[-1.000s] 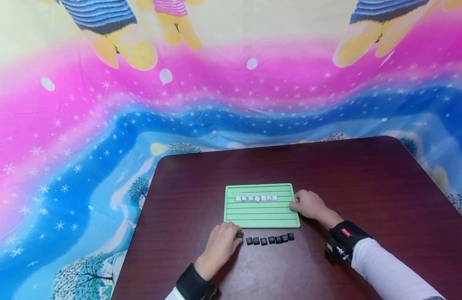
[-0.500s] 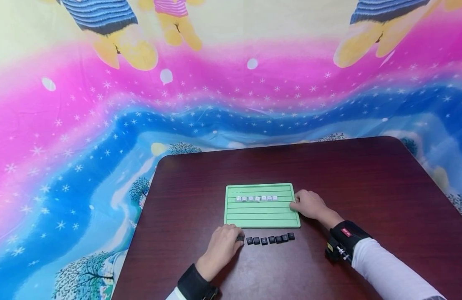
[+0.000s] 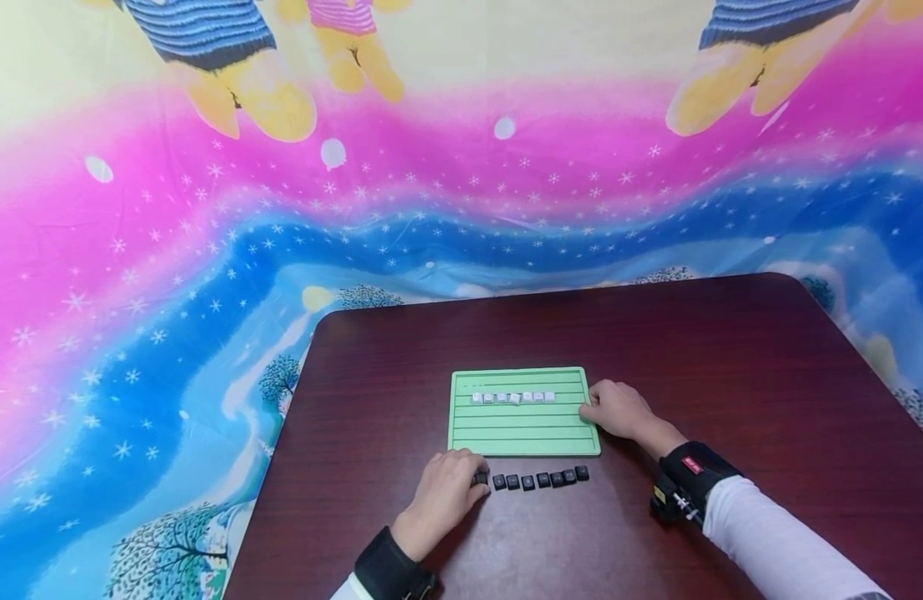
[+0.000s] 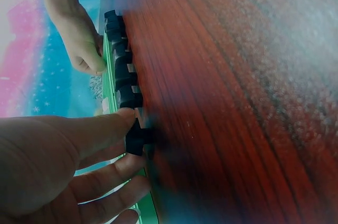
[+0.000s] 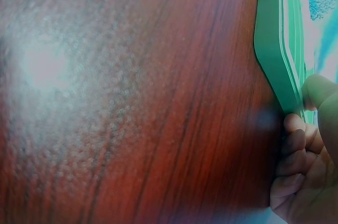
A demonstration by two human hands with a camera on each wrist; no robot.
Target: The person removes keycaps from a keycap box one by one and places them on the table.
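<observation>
My left hand [image 3: 444, 492] pinches a black keycap [image 4: 136, 139] between thumb and index finger, low over the tabletop at the left end of a row. Several more black keycaps [image 3: 544, 480] continue that row to the right, just below a green ridged board [image 3: 521, 433]. Across the upper part of the board runs a line of several white keycaps [image 3: 502, 398], one of them tilted. With its thumb on top and fingers curled at the side, my right hand [image 3: 619, 408] grips the board's right edge; the right wrist view shows the board's green rim [image 5: 272, 39] in that grasp.
Everything lies on a dark reddish wooden table [image 3: 694, 358] with rounded corners. Behind it hangs a colourful cartoon-printed cloth [image 3: 461, 167]. Black camera straps circle both wrists, the right strap [image 3: 697, 471] bearing a red label.
My left hand has shifted very slightly right and toward the near side with the keycap. The right hand, the board and the other keycaps look the same.
</observation>
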